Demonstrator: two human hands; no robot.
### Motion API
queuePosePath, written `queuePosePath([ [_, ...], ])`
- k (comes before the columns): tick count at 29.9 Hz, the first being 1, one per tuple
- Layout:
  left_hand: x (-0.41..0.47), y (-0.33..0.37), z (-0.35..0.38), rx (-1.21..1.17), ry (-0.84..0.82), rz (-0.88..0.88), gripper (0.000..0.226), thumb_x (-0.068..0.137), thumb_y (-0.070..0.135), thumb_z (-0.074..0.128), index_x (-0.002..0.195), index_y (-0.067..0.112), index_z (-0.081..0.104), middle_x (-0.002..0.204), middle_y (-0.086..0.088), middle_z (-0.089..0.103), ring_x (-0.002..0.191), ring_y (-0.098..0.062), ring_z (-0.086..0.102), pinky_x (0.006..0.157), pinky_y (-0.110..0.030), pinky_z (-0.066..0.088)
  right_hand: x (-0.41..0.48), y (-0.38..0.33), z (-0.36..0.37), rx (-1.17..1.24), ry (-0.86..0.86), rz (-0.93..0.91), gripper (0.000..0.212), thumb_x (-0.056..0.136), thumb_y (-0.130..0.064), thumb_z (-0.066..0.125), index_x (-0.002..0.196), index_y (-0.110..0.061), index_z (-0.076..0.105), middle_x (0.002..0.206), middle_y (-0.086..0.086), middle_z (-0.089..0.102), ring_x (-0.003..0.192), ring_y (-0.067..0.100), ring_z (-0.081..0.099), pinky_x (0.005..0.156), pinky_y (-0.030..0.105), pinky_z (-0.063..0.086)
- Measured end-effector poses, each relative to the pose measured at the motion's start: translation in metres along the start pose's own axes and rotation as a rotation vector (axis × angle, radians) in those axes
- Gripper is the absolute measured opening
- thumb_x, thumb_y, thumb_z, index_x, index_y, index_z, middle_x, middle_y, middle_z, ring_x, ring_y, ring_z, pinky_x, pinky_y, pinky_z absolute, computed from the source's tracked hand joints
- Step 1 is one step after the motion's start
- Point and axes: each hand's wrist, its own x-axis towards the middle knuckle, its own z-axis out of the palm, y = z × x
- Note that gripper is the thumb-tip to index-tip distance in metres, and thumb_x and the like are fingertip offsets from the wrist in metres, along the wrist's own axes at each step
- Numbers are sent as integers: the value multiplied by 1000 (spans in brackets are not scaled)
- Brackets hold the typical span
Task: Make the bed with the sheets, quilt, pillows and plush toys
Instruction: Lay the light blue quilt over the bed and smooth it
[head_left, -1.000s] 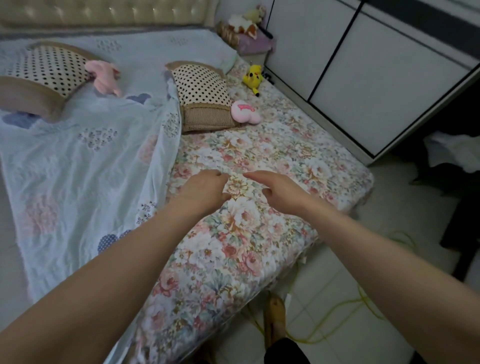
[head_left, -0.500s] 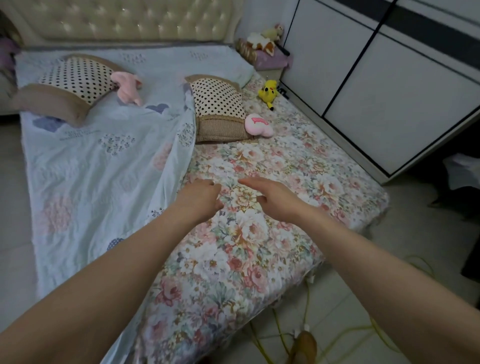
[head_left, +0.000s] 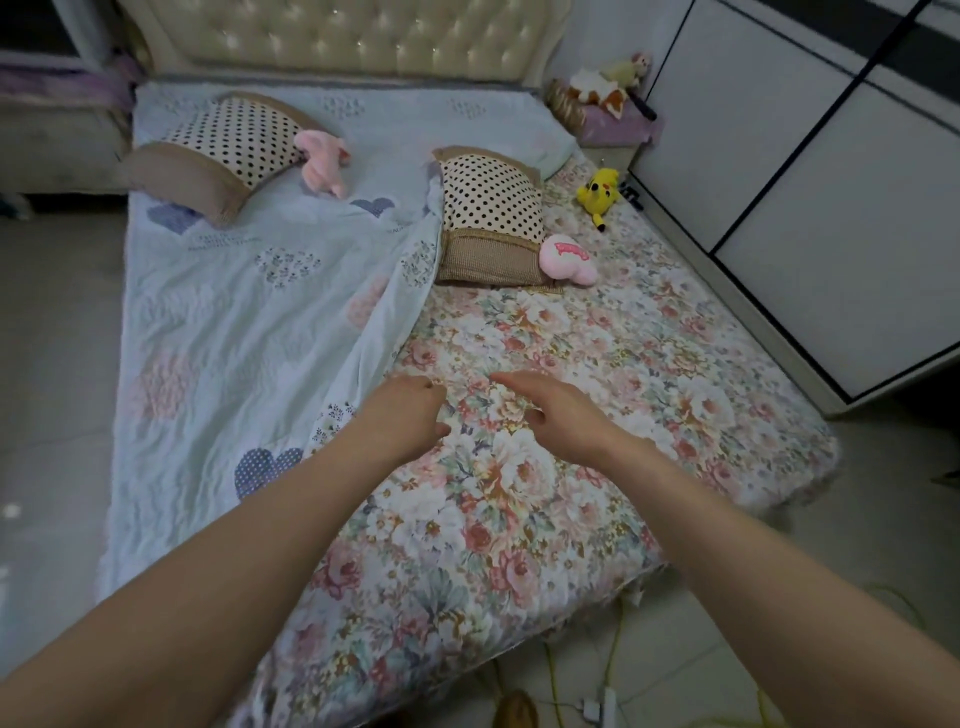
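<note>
The quilt (head_left: 249, 332) is found left of both hands, its edge running toward the headboard (head_left: 337, 41). The left hand (head_left: 402, 410), curled, grip unconfirmed, lies nearer; the right hand (head_left: 550, 410) is spread, empty.

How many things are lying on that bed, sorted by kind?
Pillows: 2 (far pillow, near pillow)
Plush toys: 3 (pink plush, pink round plush, yellow plush)
Covers: 2 (blue quilt, floral sheet)
Total: 7
</note>
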Motion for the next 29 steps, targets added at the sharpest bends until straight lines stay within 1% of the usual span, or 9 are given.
queuePosePath([
  [2,-3,1,6,-1,2,-54,52,94,45,55,133,12,50,117,-6,57,109,-24,54,86,-37,50,4,6,2,-1,-10,-27,65,96,2,40,149,-35,34,156,-6,32,143,15,28,115,31,25],
  [7,-12,6,20,-19,12,-208,54,93,45,56,136,13,48,123,-5,55,114,-25,52,88,-39,50,25,12,7,-9,-62,-140,64,97,2,39,148,-34,35,156,-7,31,143,15,27,116,33,26],
  [11,-12,-2,29,-64,13,-240,54,92,43,58,135,13,49,120,-6,56,112,-25,53,86,-40,51,47,1,24,8,-97,-194,64,96,5,38,149,-31,36,155,-6,33,143,15,29,116,30,25],
  [15,-7,-25,32,-111,30,-263,49,92,39,59,132,13,52,122,-6,56,115,-25,51,90,-39,48,68,-12,41,1,-138,-199,63,97,4,37,149,-31,34,156,-6,31,142,14,29,114,27,24],
  [20,5,-67,36,-157,58,-298,42,91,38,60,123,11,54,116,-6,55,111,-25,52,82,-35,48,107,-30,46,-14,-153,-214,63,95,5,38,148,-28,37,156,-4,32,143,13,27,116,26,21],
  [22,8,-72,44,-189,21,-317,44,90,37,60,125,11,53,116,-6,54,110,-24,51,84,-35,48,115,-28,49,-24,-168,-208,63,95,4,38,148,-29,37,156,-5,32,144,13,27,116,27,22],
  [25,26,-83,56,-224,-23,-331,50,91,35,61,133,11,47,120,-8,53,113,-25,50,91,-36,46,140,-21,50,-48,-175,-209,62,96,3,38,149,-30,36,156,-5,31,144,13,27,117,27,21],
  [29,53,-94,76,-238,-42,-367,48,91,36,63,130,12,49,121,-5,52,112,-23,50,92,-38,48,176,-6,54,-83,-185,-248,62,98,2,38,150,-31,34,157,-6,30,144,13,25,117,27,19],
])
